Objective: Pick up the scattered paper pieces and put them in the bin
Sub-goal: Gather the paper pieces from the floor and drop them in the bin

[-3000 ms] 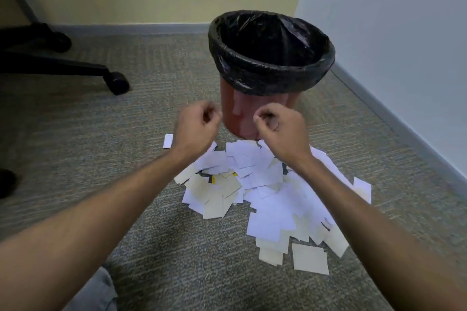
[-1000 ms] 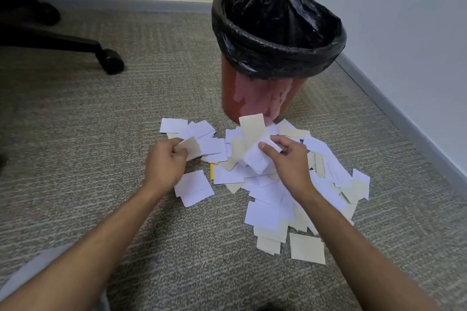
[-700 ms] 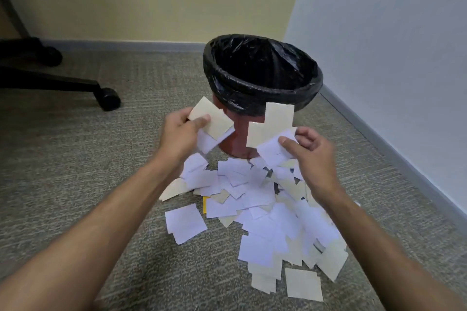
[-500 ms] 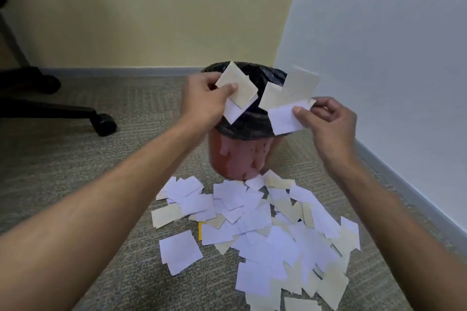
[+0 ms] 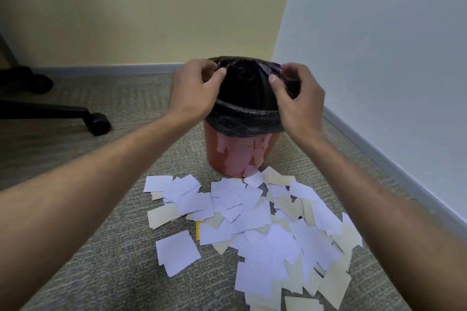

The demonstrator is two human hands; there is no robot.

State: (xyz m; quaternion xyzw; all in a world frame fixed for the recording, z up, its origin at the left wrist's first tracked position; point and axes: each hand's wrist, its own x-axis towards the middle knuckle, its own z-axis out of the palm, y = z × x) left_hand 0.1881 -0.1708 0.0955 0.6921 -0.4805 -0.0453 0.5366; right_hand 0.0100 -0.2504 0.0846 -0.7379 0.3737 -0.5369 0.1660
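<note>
A red bin (image 5: pixel 237 154) lined with a black bag stands on the carpet in the room's corner. Both hands hover over its mouth. My left hand (image 5: pixel 195 91) is above the left rim, thumb and fingers slightly apart, nothing in it. My right hand (image 5: pixel 298 98) is above the right rim, fingers curled and apart, also holding nothing. In front of the bin lies a heap of several white and cream paper pieces (image 5: pixel 255 219), spreading toward the lower right. One white piece (image 5: pixel 177 252) lies apart at the left.
An office chair's black base and caster (image 5: pixel 97 124) stand at the left on the carpet. A yellow wall is behind the bin and a pale wall with a grey skirting board (image 5: pixel 394 161) runs along the right.
Both hands carried paper pieces up from the heap to the bin's mouth and let them go; the hands now hold nothing. The view tilted up.
</note>
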